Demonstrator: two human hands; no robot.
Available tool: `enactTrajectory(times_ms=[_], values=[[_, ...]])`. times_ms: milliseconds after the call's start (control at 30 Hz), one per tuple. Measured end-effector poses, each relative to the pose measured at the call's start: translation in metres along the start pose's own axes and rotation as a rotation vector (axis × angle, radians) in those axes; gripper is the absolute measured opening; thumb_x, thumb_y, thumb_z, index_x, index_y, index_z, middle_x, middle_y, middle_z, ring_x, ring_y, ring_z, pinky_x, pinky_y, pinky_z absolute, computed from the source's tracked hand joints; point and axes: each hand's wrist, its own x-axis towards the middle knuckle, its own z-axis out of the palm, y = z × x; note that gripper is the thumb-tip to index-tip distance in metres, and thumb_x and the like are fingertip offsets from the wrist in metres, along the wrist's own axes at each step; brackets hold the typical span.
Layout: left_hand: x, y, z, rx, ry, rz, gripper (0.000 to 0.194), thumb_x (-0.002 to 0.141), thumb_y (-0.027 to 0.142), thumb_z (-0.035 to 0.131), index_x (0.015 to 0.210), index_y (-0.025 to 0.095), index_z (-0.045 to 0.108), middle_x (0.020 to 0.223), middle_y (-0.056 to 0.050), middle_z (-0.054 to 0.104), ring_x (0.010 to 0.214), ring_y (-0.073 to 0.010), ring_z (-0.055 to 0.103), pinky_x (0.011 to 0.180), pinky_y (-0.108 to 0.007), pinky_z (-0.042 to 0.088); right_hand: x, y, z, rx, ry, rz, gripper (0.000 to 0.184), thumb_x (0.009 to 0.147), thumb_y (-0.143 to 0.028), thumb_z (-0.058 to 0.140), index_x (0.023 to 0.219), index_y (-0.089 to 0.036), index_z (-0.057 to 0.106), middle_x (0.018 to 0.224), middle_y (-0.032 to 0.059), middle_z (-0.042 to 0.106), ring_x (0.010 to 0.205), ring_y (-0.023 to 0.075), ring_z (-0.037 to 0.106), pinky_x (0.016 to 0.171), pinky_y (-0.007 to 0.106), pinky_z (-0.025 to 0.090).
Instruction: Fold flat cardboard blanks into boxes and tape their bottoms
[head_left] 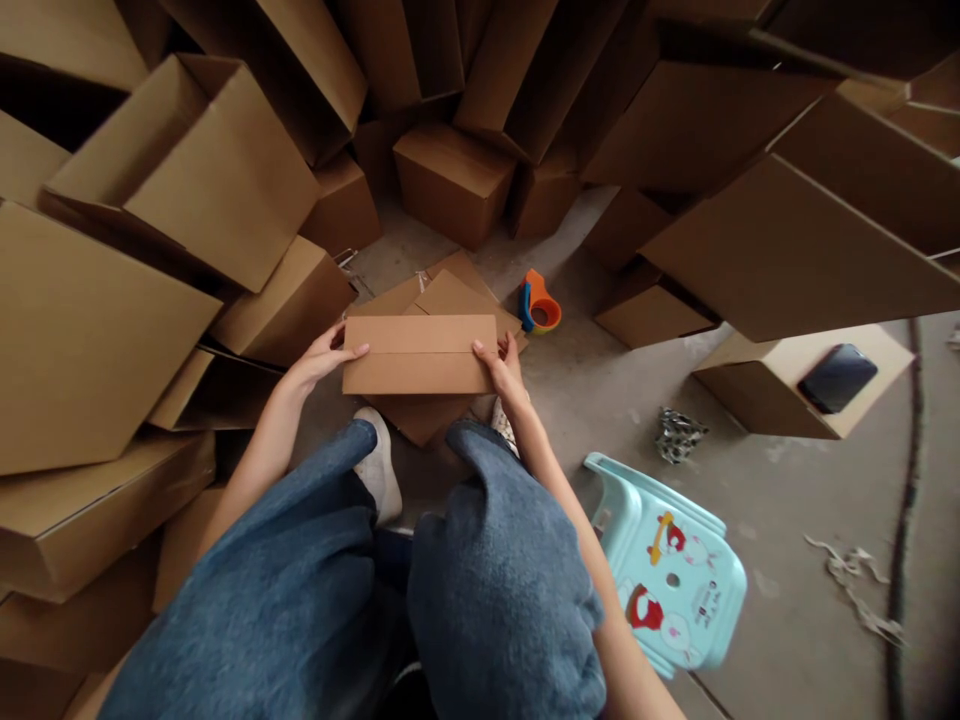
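A small brown cardboard box (420, 355) rests on the floor just beyond my knees, its two top flaps folded shut along a middle seam. My left hand (326, 355) lies against the box's left end with fingers stretched out over the top edge. My right hand (501, 362) presses on the right end, fingers flat on the flap. Flat cardboard pieces (450, 290) lie under and behind the box. An orange and blue tape dispenser (540, 305) stands on the concrete floor just beyond my right hand.
Stacks of brown cardboard boxes (187, 170) crowd the left, back and right. A dark phone (836, 377) lies on a box at the right. A light blue plastic stool (671, 570) stands by my right leg. A crumpled wrapper (679, 433) and paper scraps (851, 570) litter the floor.
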Motion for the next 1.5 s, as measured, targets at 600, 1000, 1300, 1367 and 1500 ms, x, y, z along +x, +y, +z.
enactTrajectory(times_ms=[600,1000,1300,1367,1500], values=[[-0.002,0.041,0.027,0.421,0.122,0.434,0.099,0.065,0.040,0.088,0.151,0.027,0.040,0.163,-0.009,0.029,0.154,-0.0386,0.010,0.125,-0.056,0.008,-0.004,0.002,0.005,-0.064,0.132,-0.074,0.121,0.065,-0.061,0.077,0.154,-0.005,0.018,0.151,0.0265,0.041,0.141,0.0312,0.043,0.116,0.045,0.034],[0.024,0.054,0.142,0.588,0.088,0.691,0.051,0.102,0.040,0.036,0.149,0.021,0.045,0.153,-0.012,0.047,0.151,-0.0283,0.027,0.122,-0.051,0.022,-0.004,0.007,0.001,-0.130,0.095,-0.106,0.097,0.067,-0.066,0.071,0.142,-0.012,0.041,0.144,0.0218,0.051,0.133,0.0305,0.049,0.114,0.048,0.036],[0.022,0.047,0.138,0.631,0.160,0.668,0.050,0.098,0.024,0.035,0.146,0.012,0.043,0.149,-0.019,0.049,0.148,-0.0282,0.032,0.120,-0.049,0.028,-0.014,-0.061,0.015,-0.512,0.132,-0.685,0.069,0.092,-0.037,0.048,0.155,-0.024,0.025,0.160,0.0129,0.028,0.153,0.0318,0.014,0.121,0.061,0.017],[0.022,0.047,0.138,0.619,0.151,0.667,0.051,0.095,0.020,0.038,0.145,0.015,0.043,0.149,-0.016,0.049,0.147,-0.0282,0.032,0.120,-0.050,0.027,-0.003,-0.089,0.022,-0.565,0.080,-0.773,0.064,0.097,-0.034,0.038,0.157,-0.028,0.020,0.163,0.0081,0.022,0.154,0.0334,0.006,0.118,0.065,0.018],[0.024,0.045,0.138,0.653,0.153,0.676,0.052,0.091,0.015,0.043,0.142,0.018,0.047,0.146,-0.015,0.051,0.145,-0.0286,0.036,0.119,-0.049,0.031,0.021,-0.115,0.040,-0.592,0.022,-0.862,0.062,0.100,-0.030,0.027,0.159,-0.031,0.010,0.165,0.0032,0.015,0.154,0.0367,-0.005,0.114,0.071,0.018]])
